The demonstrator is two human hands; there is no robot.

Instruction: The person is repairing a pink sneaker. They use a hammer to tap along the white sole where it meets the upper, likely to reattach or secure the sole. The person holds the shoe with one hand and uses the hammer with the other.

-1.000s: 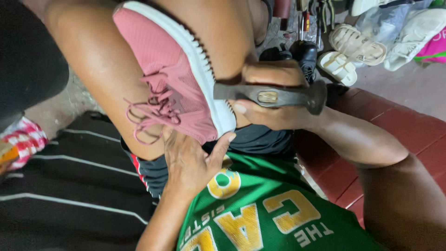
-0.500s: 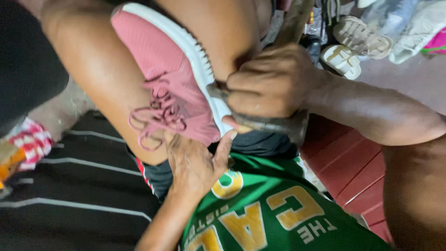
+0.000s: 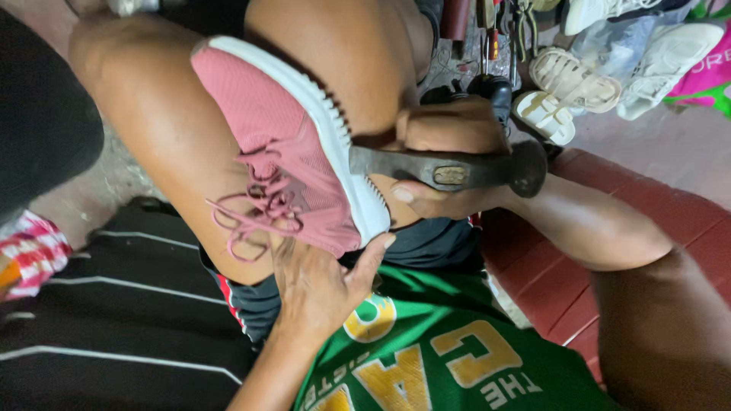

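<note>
Red-tiled flooring runs off to the far right, with a heap of pale sandals and other footwear beyond it. At the far left sits a scrap of red-and-white checked cloth, and near it a black cloth with thin white stripes covers the lower left.

Next comes the pink sneaker, in the middle of the scene — it is tipped on its side against the person's bare thigh, white sole edge turned right, loose laces trailing down toward the lap. The left hand is spread wide under the shoe's lower end, thumb up against the sole edge, bracing it, not gripping it. The knit upper looks soft and would likely dent under pressure; the foam sole looks light but firmer, so the sole rim and the heel seem the surest places to hold it, since the laces would only slip.

Right of the shoe, the right hand is wrapped closed around a dark metal hammer — its narrow end touches the sole, its round face points right. The tool looks heavy and rigid, best held at its middle, as it is. Below lies a green jersey with yellow lettering.
</note>
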